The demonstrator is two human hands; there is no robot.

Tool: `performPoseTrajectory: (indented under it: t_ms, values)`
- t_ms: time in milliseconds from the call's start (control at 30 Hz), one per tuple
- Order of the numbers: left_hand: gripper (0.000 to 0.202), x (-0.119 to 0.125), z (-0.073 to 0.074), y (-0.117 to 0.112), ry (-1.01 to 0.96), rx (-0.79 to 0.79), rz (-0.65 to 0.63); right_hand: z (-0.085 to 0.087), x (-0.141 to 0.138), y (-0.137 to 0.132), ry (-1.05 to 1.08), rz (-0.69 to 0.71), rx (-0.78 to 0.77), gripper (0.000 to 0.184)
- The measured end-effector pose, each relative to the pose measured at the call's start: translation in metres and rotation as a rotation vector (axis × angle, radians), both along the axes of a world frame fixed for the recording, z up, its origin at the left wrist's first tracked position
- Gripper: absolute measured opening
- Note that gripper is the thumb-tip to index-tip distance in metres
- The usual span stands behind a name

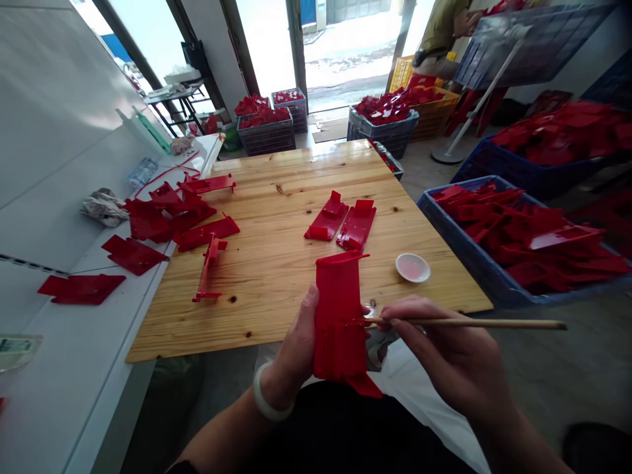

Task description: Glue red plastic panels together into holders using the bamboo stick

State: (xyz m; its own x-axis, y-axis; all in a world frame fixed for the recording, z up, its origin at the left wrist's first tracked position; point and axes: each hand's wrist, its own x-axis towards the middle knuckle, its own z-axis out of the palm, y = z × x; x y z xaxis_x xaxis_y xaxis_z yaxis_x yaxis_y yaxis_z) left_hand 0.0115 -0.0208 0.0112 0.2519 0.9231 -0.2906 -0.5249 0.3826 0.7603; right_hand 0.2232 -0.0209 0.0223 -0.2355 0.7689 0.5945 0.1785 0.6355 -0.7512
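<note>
My left hand (299, 339) is closed around a red plastic part (338, 289), a flat panel with flanged ends, held upright over the near edge of the wooden table. Between the fingers of my right hand (439, 349) is a thin brush with a long wooden handle (494, 323). Its tip touches the panel at the right of its middle. Beyond the held part, two similar red parts (356, 224) lie side by side on the table. A small white dish (413, 268) with pinkish contents sits to their right.
More red parts (168, 214) are heaped at the left, across the wooden table (266, 250) and a white ledge (113, 316). A blue crate (434, 217) full of red parts stands close on the right. Other filled crates (266, 135) line the back, where a person (439, 33) works.
</note>
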Motion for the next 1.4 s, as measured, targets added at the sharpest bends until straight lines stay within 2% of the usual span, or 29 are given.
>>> performPoseTrajectory:
  t_ms: [300,567,800,1067,1300,1400]
  values:
    - [0.081,0.004,0.002,0.001,-0.098,0.037,-0.011,-0.001,-0.005,0.0,-0.034,-0.005,0.031,0.023]
    - [0.078,0.005,-0.002,0.001,-0.077,0.079,-0.009,-0.007,-0.009,0.0,-0.025,-0.044,0.076,0.021]
    - [0.074,0.006,-0.003,0.001,-0.064,0.095,-0.004,-0.004,-0.01,0.002,-0.028,-0.061,0.089,0.019]
    - [0.078,0.006,-0.003,0.002,-0.032,0.078,0.004,-0.003,-0.014,0.007,0.026,-0.057,0.059,0.014]
    - [0.082,0.008,0.003,0.002,0.002,0.044,0.012,-0.004,-0.01,0.01,0.057,-0.082,0.024,0.01]
    - [0.084,0.007,0.0,0.002,0.021,0.032,0.013,-0.006,-0.01,0.011,0.068,-0.088,0.004,0.008]
